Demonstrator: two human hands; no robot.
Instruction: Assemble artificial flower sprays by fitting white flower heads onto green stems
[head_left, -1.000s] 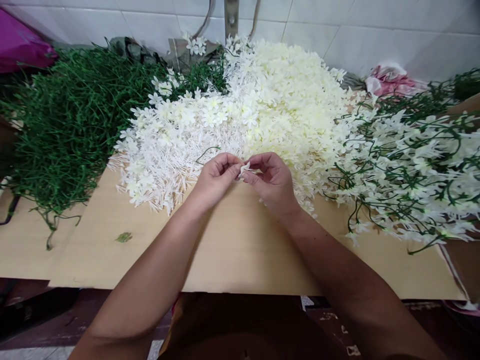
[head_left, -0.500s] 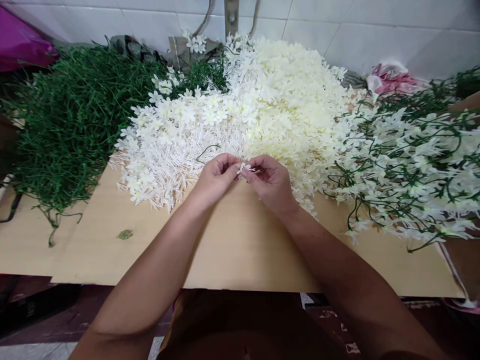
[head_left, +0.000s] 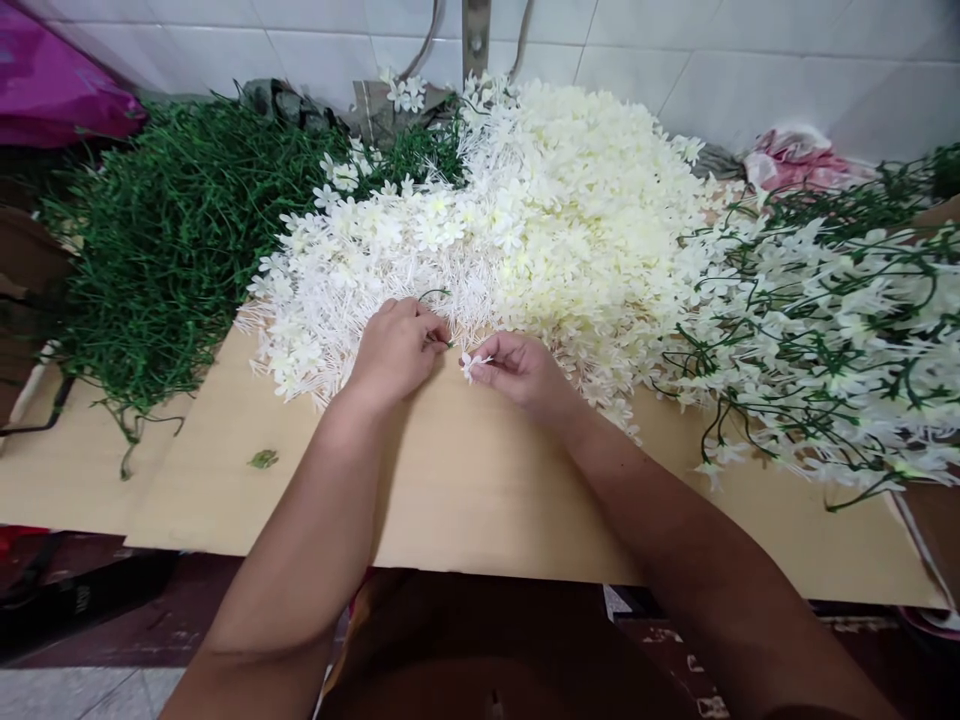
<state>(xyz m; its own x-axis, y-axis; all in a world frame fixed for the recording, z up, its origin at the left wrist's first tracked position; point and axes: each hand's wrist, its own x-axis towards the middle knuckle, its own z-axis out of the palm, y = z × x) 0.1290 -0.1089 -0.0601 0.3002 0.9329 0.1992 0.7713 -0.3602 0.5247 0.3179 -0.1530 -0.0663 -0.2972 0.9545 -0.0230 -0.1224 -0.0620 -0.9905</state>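
Between the fingertips of my right hand (head_left: 521, 372) is a small white artificial flower (head_left: 472, 366), its petals facing left. My left hand (head_left: 401, 345) is closed on a thin green plastic stem (head_left: 435, 294); one end curves up behind the fingers and a green tip shows by the thumb. A short gap separates the two hands, low over the cardboard (head_left: 480, 480). Just behind them lies a heap of white flower pieces with thin white stalks (head_left: 435, 270), and to its right a mound of cream-yellow blossoms (head_left: 592, 200).
A large pile of green stems (head_left: 187, 220) spreads at the left. Finished-looking white flowers on green stems (head_left: 832, 350) cover the right side. A pinkish cloth (head_left: 799, 160) lies by the tiled wall (head_left: 750, 100), and a leaf-like scrap (head_left: 263, 459) on the cardboard.
My hands, together before, have come apart. The left has moved left with the green stem, while the right keeps the white flower, slightly lower. The view has shifted a little.
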